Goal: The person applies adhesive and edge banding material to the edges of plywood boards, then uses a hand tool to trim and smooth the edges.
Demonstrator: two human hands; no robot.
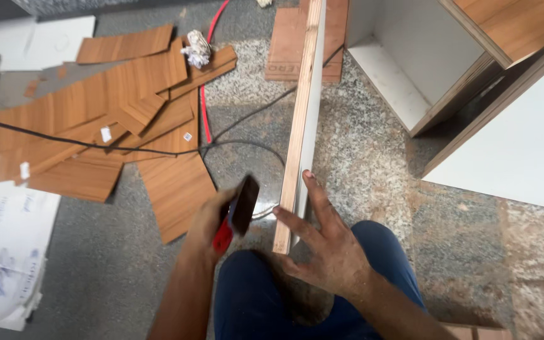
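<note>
While the person's knees in blue trousers [266, 302] fill the near edge of the view, both hands work just above them. The right hand [328, 249] has a loose, open grip: its fingers are spread and laid against the near end of a long plywood board [300, 119], thumb toward the end grain, fingertips resting on the white face. The left hand [212, 220] has a closed grip around the red handle of a hand tool [237, 211], whose dark flat part tilts up and to the right, just beside the board's near end; motion blur hides whether they touch.

Standing on its thin edge on the speckled stone floor [373, 170], the board shows its layered wood edge upward. Its long axis runs from the knees almost straight away, leaning slightly right toward the top of the view.

Left of the board, black cables [247, 116] and a red cable [206, 113] cross the floor. Beyond them lies a loose pile of wood-grain veneer sheets [121, 113], with a crumpled wad of paper [196, 49] at its far side. White paper sheets [4, 252] lie at the near left. To the far right stands an open white cabinet box [410, 63] with wood-coloured edges.
</note>
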